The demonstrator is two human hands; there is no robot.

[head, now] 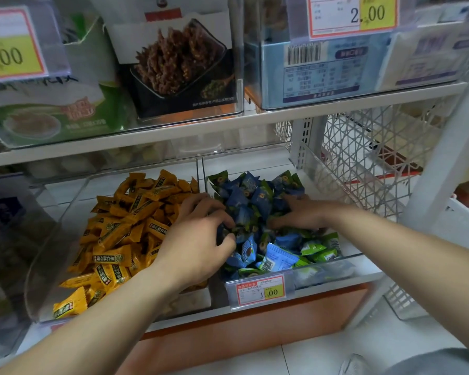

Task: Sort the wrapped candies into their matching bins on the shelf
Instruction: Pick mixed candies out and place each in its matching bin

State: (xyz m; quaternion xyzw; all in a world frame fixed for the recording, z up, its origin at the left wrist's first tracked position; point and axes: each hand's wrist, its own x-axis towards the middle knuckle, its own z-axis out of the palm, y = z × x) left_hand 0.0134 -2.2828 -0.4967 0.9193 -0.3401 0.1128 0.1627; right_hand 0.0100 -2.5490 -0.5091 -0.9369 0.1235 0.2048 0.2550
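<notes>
Two clear plastic bins stand side by side on the low shelf. The left bin holds a heap of yellow wrapped candies. The right bin holds mixed blue wrapped candies and green wrapped candies. My left hand reaches over the divider into the right bin, its fingers curled around a few blue and green candies. My right hand lies palm down on the pile in the same bin, fingers spread and pressed into the candies; whether it holds any is hidden.
A price tag reading 1.00 hangs on the right bin's front. The upper shelf carries boxed snacks and more price tags. A white wire basket stands to the right. At the far left is another clear bin.
</notes>
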